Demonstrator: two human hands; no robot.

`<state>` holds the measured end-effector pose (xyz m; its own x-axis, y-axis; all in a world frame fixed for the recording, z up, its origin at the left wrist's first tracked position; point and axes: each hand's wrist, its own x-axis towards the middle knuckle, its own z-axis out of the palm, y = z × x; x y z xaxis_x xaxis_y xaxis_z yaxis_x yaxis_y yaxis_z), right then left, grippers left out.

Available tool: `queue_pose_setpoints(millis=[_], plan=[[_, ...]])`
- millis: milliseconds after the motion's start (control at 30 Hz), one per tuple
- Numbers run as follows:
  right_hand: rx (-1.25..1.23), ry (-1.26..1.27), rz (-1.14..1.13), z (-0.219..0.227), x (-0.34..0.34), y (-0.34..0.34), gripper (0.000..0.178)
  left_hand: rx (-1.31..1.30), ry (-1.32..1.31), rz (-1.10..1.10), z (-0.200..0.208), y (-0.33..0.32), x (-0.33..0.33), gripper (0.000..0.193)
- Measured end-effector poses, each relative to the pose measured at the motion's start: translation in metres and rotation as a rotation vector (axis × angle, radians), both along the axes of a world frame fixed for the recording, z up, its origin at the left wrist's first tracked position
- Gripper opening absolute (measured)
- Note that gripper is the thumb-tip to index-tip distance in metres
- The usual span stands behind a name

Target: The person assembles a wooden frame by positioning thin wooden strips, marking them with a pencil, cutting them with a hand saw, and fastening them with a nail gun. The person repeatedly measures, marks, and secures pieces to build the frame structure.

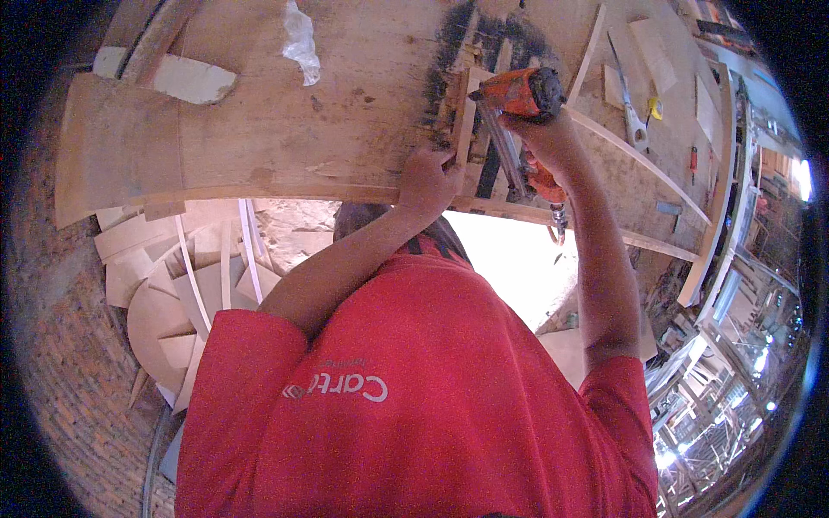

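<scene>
My right hand [553,142] is wrapped round the grip of an orange and black nail gun [518,91], held on its side with its nose pointing left. The nose meets, or nearly meets, the upper part of a narrow pale wooden strip [466,116]. Below the tool's grip hangs a metal hose fitting [559,223]. My left hand [427,183] is closed at the strip's near end, thumb and fingers pinching it. The strip lies over darker wooden pieces at the front edge of a wooden workbench [345,129]; how they join is hidden by the tool and my hands.
A crumpled clear plastic piece [300,43] and a whitish board [194,79] lie at the left of the bench. On the right are thin battens [643,160], a handsaw-like tool [635,125] and a red-handled screwdriver [693,162]. Cut wood panels [164,319] pile below left.
</scene>
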<state>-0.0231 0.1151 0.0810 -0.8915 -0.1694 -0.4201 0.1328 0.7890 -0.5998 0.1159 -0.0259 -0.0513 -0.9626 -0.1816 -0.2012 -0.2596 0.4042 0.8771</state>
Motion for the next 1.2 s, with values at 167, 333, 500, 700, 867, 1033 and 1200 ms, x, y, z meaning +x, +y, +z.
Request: queue_pose_setpoints(millis=[167, 333, 500, 700, 867, 1033, 1200], plan=[[0.073, -0.102, -0.038, 0.008, 0.003, -0.006, 0.033, 0.096, -0.046, -0.011, -0.006, 0.002, -0.004, 0.026], [0.079, -0.050, 0.004, 0.000, 0.004, 0.000, 0.032, 0.084, -0.039, -0.030, -0.001, 0.000, -0.006, 0.027], [0.104, -0.090, -0.020, 0.008, 0.008, -0.009, 0.032, 0.119, -0.056, -0.026, -0.018, 0.001, -0.004, 0.028], [-0.046, 0.177, 0.154, -0.004, 0.010, 0.001, 0.032, 0.108, -0.080, -0.013, -0.004, -0.002, -0.005, 0.026], [-0.023, 0.151, 0.097, -0.007, 0.010, 0.004, 0.033, 0.098, 0.056, 0.005, 0.012, -0.008, -0.005, 0.024], [-0.025, 0.139, 0.100, -0.002, 0.014, -0.002, 0.035, 0.107, 0.063, -0.007, 0.019, -0.012, -0.006, 0.024], [-0.041, 0.083, 0.066, 0.006, 0.024, -0.004, 0.037, 0.066, 0.029, -0.033, 0.011, -0.010, -0.005, 0.025]])
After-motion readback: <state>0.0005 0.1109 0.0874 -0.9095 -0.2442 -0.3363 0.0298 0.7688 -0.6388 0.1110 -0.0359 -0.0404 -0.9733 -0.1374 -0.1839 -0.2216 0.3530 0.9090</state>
